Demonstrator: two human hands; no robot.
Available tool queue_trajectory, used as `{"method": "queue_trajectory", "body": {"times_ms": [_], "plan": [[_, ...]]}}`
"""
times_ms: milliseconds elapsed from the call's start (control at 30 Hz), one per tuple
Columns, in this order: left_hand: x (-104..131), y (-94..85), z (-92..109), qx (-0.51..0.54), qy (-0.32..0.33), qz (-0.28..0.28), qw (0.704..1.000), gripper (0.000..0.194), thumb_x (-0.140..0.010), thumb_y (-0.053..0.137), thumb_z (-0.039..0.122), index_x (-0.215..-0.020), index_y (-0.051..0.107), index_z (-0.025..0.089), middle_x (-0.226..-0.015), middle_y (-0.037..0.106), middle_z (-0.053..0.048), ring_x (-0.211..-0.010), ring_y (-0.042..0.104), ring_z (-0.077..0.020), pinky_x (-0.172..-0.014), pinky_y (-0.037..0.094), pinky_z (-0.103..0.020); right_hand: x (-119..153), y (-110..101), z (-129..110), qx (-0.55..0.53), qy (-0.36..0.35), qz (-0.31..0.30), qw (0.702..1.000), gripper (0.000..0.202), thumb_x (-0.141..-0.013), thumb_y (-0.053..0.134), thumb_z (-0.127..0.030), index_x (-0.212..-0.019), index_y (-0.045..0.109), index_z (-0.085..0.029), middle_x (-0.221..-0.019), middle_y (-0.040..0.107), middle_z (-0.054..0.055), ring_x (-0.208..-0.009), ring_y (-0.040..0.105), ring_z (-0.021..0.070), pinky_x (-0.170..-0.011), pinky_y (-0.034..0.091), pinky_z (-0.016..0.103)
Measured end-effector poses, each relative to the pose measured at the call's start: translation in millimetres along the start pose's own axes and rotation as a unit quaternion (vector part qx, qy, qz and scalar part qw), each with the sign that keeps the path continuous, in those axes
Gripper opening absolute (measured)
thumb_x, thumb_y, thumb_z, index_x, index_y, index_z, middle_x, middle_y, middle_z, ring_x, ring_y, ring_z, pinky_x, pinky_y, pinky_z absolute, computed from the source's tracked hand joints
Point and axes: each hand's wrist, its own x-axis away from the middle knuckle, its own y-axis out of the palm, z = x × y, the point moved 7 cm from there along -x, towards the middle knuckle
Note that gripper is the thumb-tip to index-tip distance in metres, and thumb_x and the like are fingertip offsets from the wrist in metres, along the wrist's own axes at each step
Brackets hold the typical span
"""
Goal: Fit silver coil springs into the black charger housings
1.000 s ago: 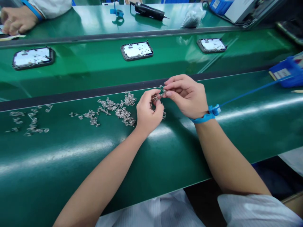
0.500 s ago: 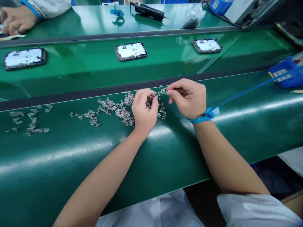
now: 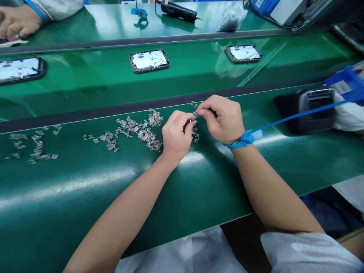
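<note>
Small metal springs (image 3: 148, 137) lie in a tangled heap on the green tabletop (image 3: 182, 197), just left of my left hand (image 3: 178, 134). That hand is pinched around a metal spring, with thumb and forefinger together. My right hand (image 3: 223, 118), with a blue strap (image 3: 241, 141) at its wrist, pinches the same small tangle of spring wire, its fingertips almost touching the left ones. A few loose springs (image 3: 195, 134) show between and beneath the hands. More springs (image 3: 40, 146) are scattered at the far left.
Beyond the table edge, dark-framed parts with white boards (image 3: 149, 60) lie on a green belt (image 3: 93, 85). A black device (image 3: 308, 110) stands at right, beside a person's sleeve (image 3: 348, 113) and a blue bin (image 3: 345, 85). Another person's hand (image 3: 21, 22) is top left.
The framed parts have shifted left along the belt. A black device and a person's sleeve have appeared at right. My hands have drawn closer together, the left one moving slightly right.
</note>
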Motion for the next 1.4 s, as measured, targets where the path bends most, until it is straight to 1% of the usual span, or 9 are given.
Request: {"method": "queue_trajectory", "body": {"times_ms": [167,267,467,633,767,933,1200,1300,1400], "plan": [[3,6.2,-10,-0.027,-0.049,-0.035,0.998,0.010,-0.089,0.068,0.017,-0.086,0.061,0.023,-0.082,0.063,0.002,-0.072,0.063,-0.0138,-0.065,0.051,-0.027,0,2,5,0.009,0.018,-0.084,0.996,0.018,-0.090,0.055,-0.023,-0.078,0.068,-0.023,-0.080,0.071,0.004,-0.076,0.065,0.0218,-0.071,0.049,0.036],[4,9.3,-16,0.014,-0.094,-0.050,0.994,0.010,-0.088,0.070,0.018,-0.090,0.061,0.023,-0.087,0.066,0.002,-0.072,0.065,-0.0128,-0.066,0.052,-0.026,1,-1,17,-0.008,0.036,-0.119,0.992,0.015,-0.089,0.057,-0.022,-0.081,0.069,-0.022,-0.078,0.071,0.003,-0.070,0.062,0.0196,-0.066,0.045,0.033],[6,9.3,-32,0.117,-0.205,-0.014,0.972,0.016,-0.082,0.076,0.018,-0.091,0.063,0.024,-0.083,0.070,0.003,-0.071,0.065,-0.0118,-0.068,0.055,-0.026,10,7,47,0.051,0.025,-0.207,0.977,0.013,-0.088,0.062,-0.024,-0.081,0.073,-0.022,-0.077,0.067,0.003,-0.071,0.059,0.0194,-0.068,0.044,0.034],[4,9.4,-31,0.119,-0.196,-0.018,0.973,0.018,-0.082,0.077,0.017,-0.093,0.064,0.023,-0.083,0.071,0.004,-0.069,0.065,-0.0111,-0.068,0.055,-0.025,8,7,39,0.063,-0.007,-0.146,0.987,0.018,-0.086,0.070,-0.038,-0.084,0.076,-0.022,-0.105,0.065,0.010,-0.091,0.061,0.0257,-0.076,0.050,0.041],[3,7.4,-23,0.099,-0.168,-0.029,0.980,0.019,-0.079,0.080,0.017,-0.089,0.065,0.024,-0.082,0.071,0.005,-0.072,0.066,-0.0123,-0.071,0.054,-0.027,3,4,29,-0.059,0.064,-0.100,0.991,0.031,-0.094,0.064,-0.050,-0.088,0.074,-0.021,-0.083,0.068,0.005,-0.074,0.060,0.0191,-0.064,0.047,0.033],[1,6.1,-13,0.066,-0.119,-0.039,0.990,0.016,-0.081,0.080,0.017,-0.087,0.067,0.024,-0.081,0.072,0.005,-0.073,0.067,-0.0129,-0.073,0.054,-0.027,7,19,29,-0.251,0.170,-0.133,0.944,0.048,-0.079,0.078,-0.065,-0.074,0.065,-0.019,-0.060,0.060,-0.002,-0.054,0.053,0.0119,-0.049,0.040,0.026],[2,8.3,-8,0.125,-0.071,-0.029,0.989,0.016,-0.087,0.068,0.011,-0.098,0.067,0.022,-0.092,0.072,0.001,-0.081,0.069,-0.0132,-0.075,0.056,-0.027,11,19,35,-0.461,0.283,-0.073,0.838,0.044,-0.069,0.093,-0.045,-0.070,0.058,-0.020,-0.057,0.055,-0.005,-0.049,0.045,0.0073,-0.046,0.040,0.023],[4,10.5,-13,0.154,-0.101,-0.029,0.983,0.011,-0.091,0.064,0.015,-0.100,0.066,0.022,-0.094,0.071,0.000,-0.083,0.070,-0.0141,-0.076,0.057,-0.028,10,14,37,-0.424,0.277,-0.071,0.859,0.038,-0.068,0.094,-0.042,-0.080,0.066,-0.019,-0.064,0.061,-0.002,-0.056,0.054,0.0105,-0.051,0.046,0.025],[6,14.0,-21,0.206,-0.152,-0.029,0.966,0.010,-0.091,0.066,0.018,-0.100,0.066,0.022,-0.094,0.070,-0.001,-0.081,0.071,-0.0136,-0.076,0.059,-0.028,6,4,34,-0.315,0.229,-0.057,0.919,0.030,-0.072,0.090,-0.039,-0.084,0.072,-0.018,-0.075,0.068,0.003,-0.067,0.062,0.0151,-0.059,0.052,0.029]]}}
